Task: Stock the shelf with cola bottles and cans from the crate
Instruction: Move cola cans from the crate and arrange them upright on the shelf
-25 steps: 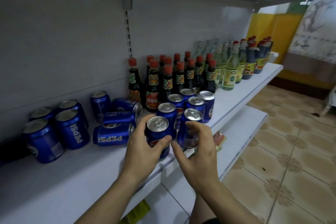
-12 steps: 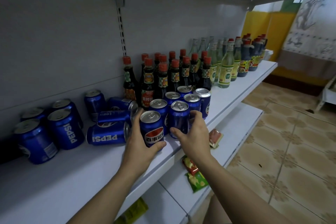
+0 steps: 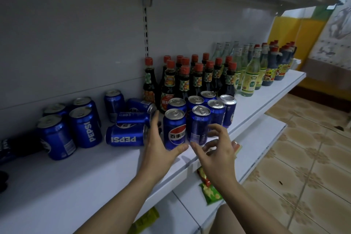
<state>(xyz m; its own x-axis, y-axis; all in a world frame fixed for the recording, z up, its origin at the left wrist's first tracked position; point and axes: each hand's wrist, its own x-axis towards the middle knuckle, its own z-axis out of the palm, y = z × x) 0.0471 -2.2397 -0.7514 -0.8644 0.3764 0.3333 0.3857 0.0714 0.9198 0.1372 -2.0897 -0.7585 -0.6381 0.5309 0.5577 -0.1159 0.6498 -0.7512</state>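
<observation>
Two blue cola cans stand upright at the front of a cluster on the white shelf (image 3: 76, 186): a left can (image 3: 174, 129) with its logo facing me and a right can (image 3: 199, 127). Several more upright cans (image 3: 216, 110) stand behind them. My left hand (image 3: 157, 150) is beside the left can, fingers straight along its left side and thumb by its base. My right hand (image 3: 218, 152) hovers just right of the right can, fingers spread and loosely bent, holding nothing. The crate is not in view.
Three cans lie on their sides (image 3: 123, 138) left of my hands, and more upright cans (image 3: 85, 127) stand further left. Dark sauce bottles (image 3: 182, 81) and pale bottles (image 3: 250, 74) fill the shelf behind and to the right. Snack packets (image 3: 210, 192) lie on the lower shelf (image 3: 256, 138).
Both hands set their cans down at the front of the cluster and let go; the fingers have opened and drawn back slightly from the cans.
</observation>
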